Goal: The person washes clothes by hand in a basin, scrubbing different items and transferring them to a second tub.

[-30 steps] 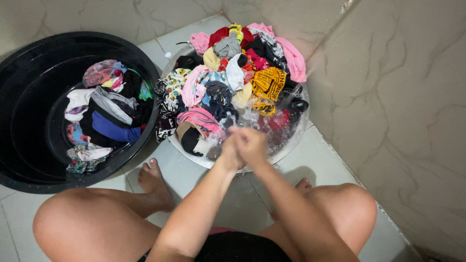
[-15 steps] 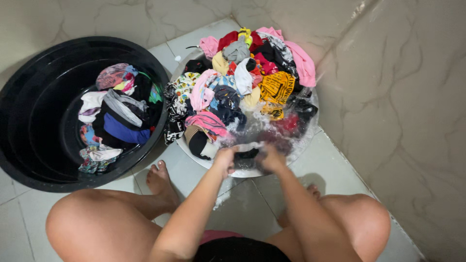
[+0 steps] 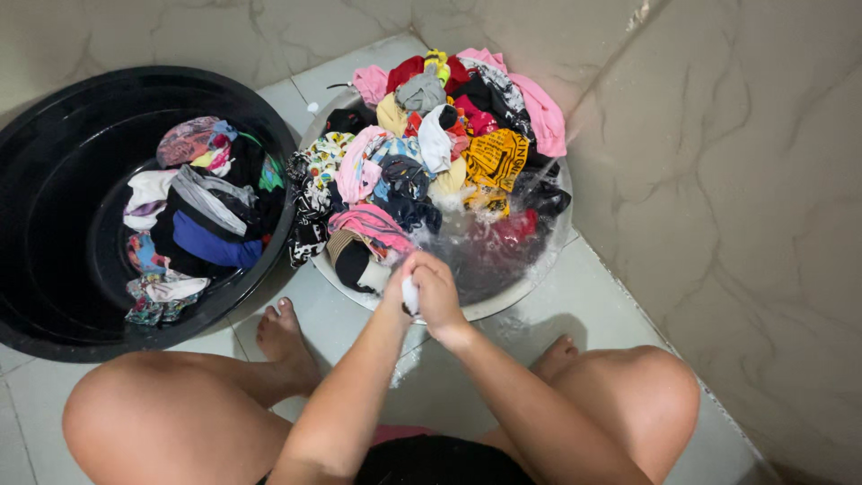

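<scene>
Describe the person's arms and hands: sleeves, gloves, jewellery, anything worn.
Both arms are bare up to where the picture ends, with no sleeves in view. The left hand and right hand wear no gloves. No watch, bracelet or ring shows on either.

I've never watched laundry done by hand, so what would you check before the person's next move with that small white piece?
1. Both hands on the cloth: left hand and right hand are pressed together around the small white cloth. Ok.
2. Cloth over the basin: hands sit above the near rim of the silver basin. Ok.
3. Water to work with: sudsy water shows in the basin. Ok.
4. Room in the black tub: clothes fill only part of it. Ok.
5. Whether the cloth is clean: mostly hidden. Cannot tell.
</scene>
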